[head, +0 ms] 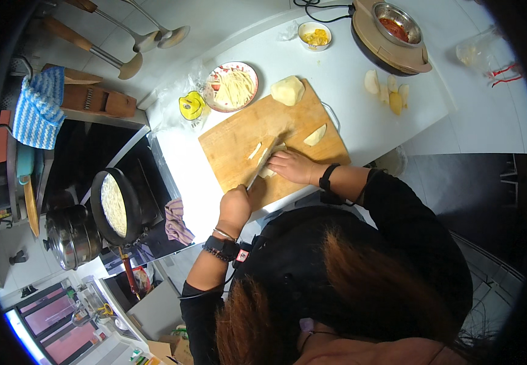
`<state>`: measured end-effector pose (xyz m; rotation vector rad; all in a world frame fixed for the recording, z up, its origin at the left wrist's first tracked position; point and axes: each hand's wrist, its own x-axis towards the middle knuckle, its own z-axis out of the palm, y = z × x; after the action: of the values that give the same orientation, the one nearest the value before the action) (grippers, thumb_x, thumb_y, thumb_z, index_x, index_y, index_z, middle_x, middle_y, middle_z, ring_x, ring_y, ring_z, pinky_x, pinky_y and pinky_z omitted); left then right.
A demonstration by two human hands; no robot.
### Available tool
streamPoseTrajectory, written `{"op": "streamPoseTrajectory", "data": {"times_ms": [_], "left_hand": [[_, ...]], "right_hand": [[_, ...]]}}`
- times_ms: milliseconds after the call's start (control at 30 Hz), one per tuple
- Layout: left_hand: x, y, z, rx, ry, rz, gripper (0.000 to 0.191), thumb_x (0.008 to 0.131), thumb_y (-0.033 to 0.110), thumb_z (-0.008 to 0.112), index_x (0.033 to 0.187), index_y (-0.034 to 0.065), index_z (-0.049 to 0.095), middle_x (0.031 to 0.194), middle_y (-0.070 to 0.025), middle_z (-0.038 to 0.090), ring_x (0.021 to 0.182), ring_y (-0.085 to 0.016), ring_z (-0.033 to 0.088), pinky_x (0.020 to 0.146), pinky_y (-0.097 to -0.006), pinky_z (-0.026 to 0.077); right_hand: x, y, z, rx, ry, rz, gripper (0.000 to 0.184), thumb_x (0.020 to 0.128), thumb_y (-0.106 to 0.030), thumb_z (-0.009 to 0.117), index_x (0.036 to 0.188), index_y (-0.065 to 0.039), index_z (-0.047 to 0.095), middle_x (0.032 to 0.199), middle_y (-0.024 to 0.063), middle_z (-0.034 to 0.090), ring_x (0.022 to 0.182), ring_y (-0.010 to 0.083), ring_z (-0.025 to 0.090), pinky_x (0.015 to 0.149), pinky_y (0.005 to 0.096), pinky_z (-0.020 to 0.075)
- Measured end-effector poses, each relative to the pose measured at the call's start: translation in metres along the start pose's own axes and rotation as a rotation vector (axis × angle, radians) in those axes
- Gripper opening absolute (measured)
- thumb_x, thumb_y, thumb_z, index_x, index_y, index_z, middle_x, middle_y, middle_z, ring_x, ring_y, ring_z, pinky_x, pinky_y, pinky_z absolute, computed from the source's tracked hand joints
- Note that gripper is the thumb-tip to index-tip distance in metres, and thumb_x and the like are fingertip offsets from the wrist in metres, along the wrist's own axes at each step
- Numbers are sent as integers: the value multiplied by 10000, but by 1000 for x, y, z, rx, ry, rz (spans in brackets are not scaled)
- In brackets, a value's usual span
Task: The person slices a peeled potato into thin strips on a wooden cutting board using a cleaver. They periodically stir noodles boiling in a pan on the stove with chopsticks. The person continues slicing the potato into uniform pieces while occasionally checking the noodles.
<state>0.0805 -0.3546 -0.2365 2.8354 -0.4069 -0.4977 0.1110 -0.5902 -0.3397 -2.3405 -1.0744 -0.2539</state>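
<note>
My left hand [235,205] is closed around the handle of a kitchen knife [263,160], whose blade slants across the wooden cutting board [229,141]. Beside the blade, the fingers of my right hand [293,166] press down on pale peeled potato slices [268,173], partly hidden by hand and knife. A thin cut strip [255,150] lies on the board left of the blade. One loose potato slice [315,135] rests to the right of the knife. At the board's far edge sits a large peeled potato piece [287,90].
Pale strips fill a patterned plate [255,82] beyond the board, next to a plastic bag [192,106]. Several potato pieces [395,103] lie right, near an electric cooking appliance [359,34] carrying a metal bowl [418,34]. Left, a frying pan [133,205] stands on the stove beside a steel pot [74,239].
</note>
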Motion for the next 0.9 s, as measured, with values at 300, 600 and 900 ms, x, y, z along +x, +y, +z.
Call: {"op": "streamPoseTrajectory", "data": {"times_ms": [300,600,900], "left_hand": [[14,6,4,54,-103,-5,311,939,233,495,838,-27,631,768,-260,665,727,-419,665,658,-495,532],[22,-8,-2,-99,44,-3,353,924,280,560,781,-35,634,703,-278,631,673,-440,636,630,-498,516],[-3,2,-19,30,-40,78,286,917,228,553,782,-15,620,700,-265,630,664,-428,635,625,-494,518]], "right_hand": [[-3,3,7,23,-27,28,248,818,-136,616,1051,-61,653,1115,56,603,1125,261,535,1006,373,432],[-1,0,0,19,1,9,261,862,-140,537,1093,-58,626,1134,62,591,1127,237,526,994,364,415],[-4,3,8,4,-33,40,264,836,-125,605,1089,-69,657,1160,63,607,1152,247,535,1020,377,419]]}}
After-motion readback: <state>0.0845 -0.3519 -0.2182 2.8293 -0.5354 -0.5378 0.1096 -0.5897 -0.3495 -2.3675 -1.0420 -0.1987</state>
